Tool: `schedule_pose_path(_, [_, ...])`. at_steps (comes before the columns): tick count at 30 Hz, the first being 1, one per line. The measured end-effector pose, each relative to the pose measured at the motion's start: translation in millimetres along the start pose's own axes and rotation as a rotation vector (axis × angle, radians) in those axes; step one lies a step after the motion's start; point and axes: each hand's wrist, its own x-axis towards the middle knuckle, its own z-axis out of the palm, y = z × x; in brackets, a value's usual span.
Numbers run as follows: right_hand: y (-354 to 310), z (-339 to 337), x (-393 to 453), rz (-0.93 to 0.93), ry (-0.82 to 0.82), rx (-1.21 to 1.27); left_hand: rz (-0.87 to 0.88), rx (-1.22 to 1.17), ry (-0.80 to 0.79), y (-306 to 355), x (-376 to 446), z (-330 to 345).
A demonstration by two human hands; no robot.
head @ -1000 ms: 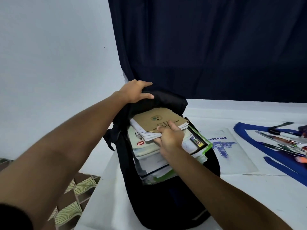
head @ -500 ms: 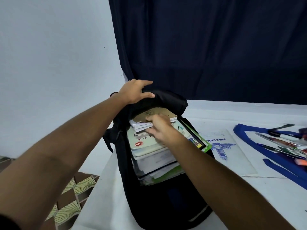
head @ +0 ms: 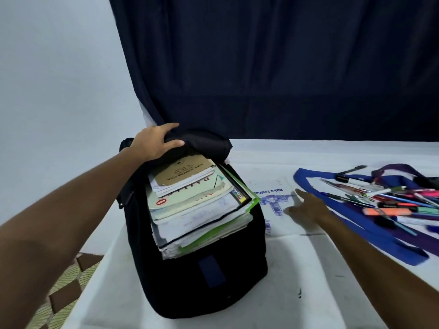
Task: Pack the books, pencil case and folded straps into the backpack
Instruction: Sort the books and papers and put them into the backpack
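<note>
A black fabric backpack point(head: 197, 276) lies on the white table point(head: 308, 269), its mouth gaping toward the far side. Inside it sits a stack of books point(head: 197, 210), a brown-covered notebook point(head: 183, 172) topmost. To the right, the right hand point(head: 306, 206) hovers with fingers spread and relaxed, holding nothing, over a white booklet with blue print point(head: 273, 203) lying flat beside the backpack. Farther right, blue straps point(head: 370, 224) and scattered pens and markers point(head: 399, 200) lie on the table. At the far rim, the left hand point(head: 156, 141) grips the backpack's flap.

Dim, even light (wide-angle warp at edges).
</note>
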Motion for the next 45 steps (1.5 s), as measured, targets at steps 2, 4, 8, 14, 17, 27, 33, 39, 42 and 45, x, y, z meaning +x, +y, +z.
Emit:
schedule_pose_path(2, [2,10,-3,-0.040,0.001,-0.058,-0.013,0.007,-0.003,0,-2,3])
schedule_pose_path(4, [-1,17,-1,-0.059,-0.006,0.006,-0.025,0.009,-0.002,1,-3,5])
schedule_pose_path(8, [-10,22,4,-0.044,-0.090,0.329,-0.034,0.024,0.002,3,-6,6])
schedule_pose_path(14, [-12,29,4,-0.063,-0.157,0.549,-0.037,0.025,0.005,6,-11,9])
schedule_pose_path(17, [-7,24,8,-0.051,-0.119,0.741,-0.037,0.015,0.003,6,-12,7])
schedule_pose_path(27, [-44,-52,4,-0.291,-0.020,1.166,0.007,-0.008,-0.023,7,-12,-6])
schedule_pose_path(33, [-99,-47,-32,-0.411,-0.368,1.372,0.037,-0.045,-0.065,2,-3,-17])
schedule_pose_path(39, [-135,-6,-34,-0.519,-0.732,1.385,0.083,-0.092,-0.080,-8,11,-23])
schedule_pose_path(42, [-139,12,-30,-0.506,-0.807,1.203,0.089,-0.138,-0.126,-12,19,-29])
schedule_pose_path(45, [-137,23,-24,-0.432,-0.853,1.031,0.105,-0.118,-0.149,-10,25,-36])
